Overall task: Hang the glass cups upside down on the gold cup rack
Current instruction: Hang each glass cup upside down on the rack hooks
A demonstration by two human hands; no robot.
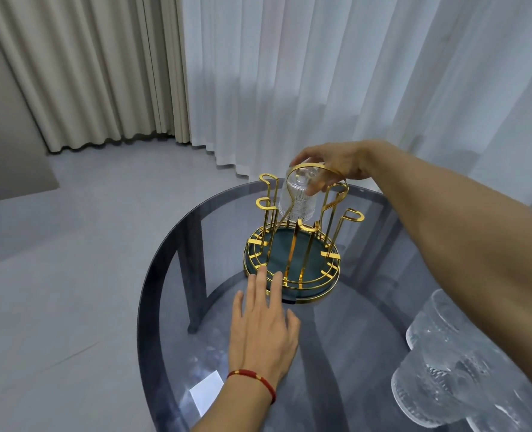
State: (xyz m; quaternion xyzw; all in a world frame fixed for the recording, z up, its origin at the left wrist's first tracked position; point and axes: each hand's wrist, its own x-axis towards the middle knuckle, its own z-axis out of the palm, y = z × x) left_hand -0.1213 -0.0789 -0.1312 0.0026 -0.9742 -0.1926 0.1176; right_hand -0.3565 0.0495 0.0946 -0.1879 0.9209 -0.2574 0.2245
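The glass cup (297, 198) hangs mouth-down at the far side of the gold cup rack (292, 244), gripped by its base in the right hand (330, 163). Fingers wrap the upper end and the open rim points toward the rack's green tray (285, 255). Holding it by the base seems sensible: the mouth stays free to slide down over a prong, and the fingers stay clear of the wire. The cup looks to be over or just beside one of the far prongs, but through the clear ribbed glass I cannot tell whether the prong is already inside.

The left hand (263, 332) lies flat and spread on the table (165, 307), holding nothing, fingertips touching the near rim of the rack's base. It is probably there to keep the light rack from sliding or tipping as the cup goes on.

The rack's tall carrying handle (317, 169) arches in front of the cup, and the right hand reaches around it; knocking glass against it is the likely hazard. The other prongs (266, 179) show no cups. More cups (445, 363) wait at the near right edge of the table, well apart from the rack. Curtains (258, 73) hang behind.
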